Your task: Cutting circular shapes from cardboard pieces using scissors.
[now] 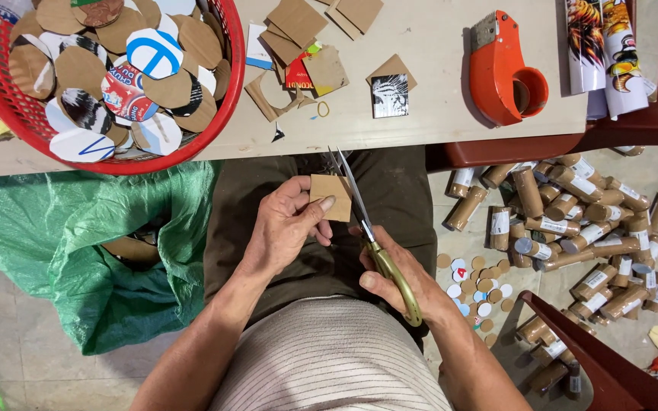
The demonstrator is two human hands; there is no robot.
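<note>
Right, looking down from my head camera: my left hand (287,228) pinches a small square of brown cardboard (332,196) between thumb and fingers, holding it up over my lap, just below the table's edge. My right hand (399,278) is closed around the yellow-green handles of a pair of scissors (367,228), and the blades stand open, pointing up and away from me, with the cardboard square's right edge sitting between them. So both hands are clamped, one on the card, one on the scissors, and they're close together above my dark trousers.

Up on the pale table (428,84) sits a red plastic basket (230,76) at the left, heaped with cut cardboard discs (154,53), some plain brown, some printed white, blue and red. Beside the basket lie cardboard offcuts (298,30) and a small square with a black-and-white print (390,95). Further right rests an orange tape dispenser (500,72), and at the far right some rolled printed sheets (607,46).

Down on the floor to my left there's a green sack (70,251), open and slumped. To my right lies a pile of brown cardboard tubes (573,221) with white labels, and near them a scatter of small discs (477,293). A dark red wooden chair edge (595,358) cuts across the lower right corner.
</note>
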